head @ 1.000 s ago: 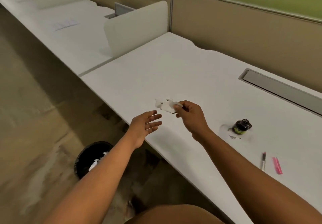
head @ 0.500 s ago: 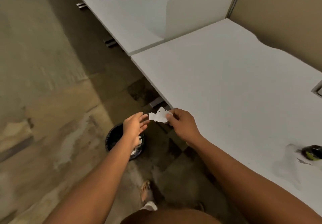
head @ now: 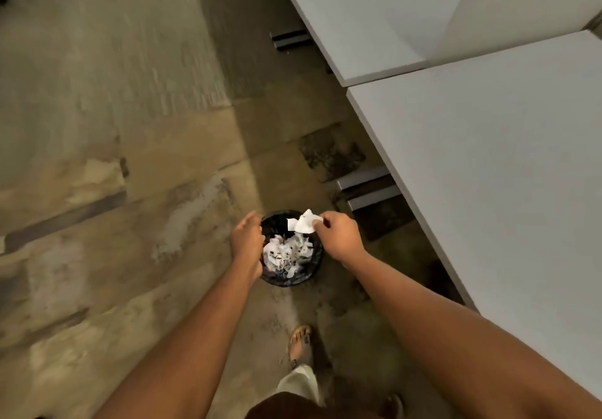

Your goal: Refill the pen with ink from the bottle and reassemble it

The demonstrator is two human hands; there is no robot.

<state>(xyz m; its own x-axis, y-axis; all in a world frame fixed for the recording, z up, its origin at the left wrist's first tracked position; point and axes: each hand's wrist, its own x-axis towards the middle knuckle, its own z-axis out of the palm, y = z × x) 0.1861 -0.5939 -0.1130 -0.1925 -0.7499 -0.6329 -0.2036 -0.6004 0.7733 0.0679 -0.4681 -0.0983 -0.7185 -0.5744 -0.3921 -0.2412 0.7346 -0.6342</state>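
My right hand [head: 337, 234] pinches a crumpled white tissue [head: 303, 222] directly above a black waste bin [head: 313, 272] on the floor. The bin holds several crumpled white papers. My left hand [head: 246, 239] hovers beside the bin's left rim, fingers loosely curled, holding nothing. The pen and the ink bottle are out of view.
The white desk [head: 505, 164] runs along the right, with a second desk [head: 368, 14] and a white divider panel [head: 527, 4] beyond it. Metal desk feet [head: 368, 190] sit on the worn floor near the bin. A sandalled foot [head: 299, 342] stands below the bin.
The view swung down and left from the desk to the floor. Both hands moved off the desk edge to over the bin, the tissue still in my right hand. Ink bottle and pen left the view.
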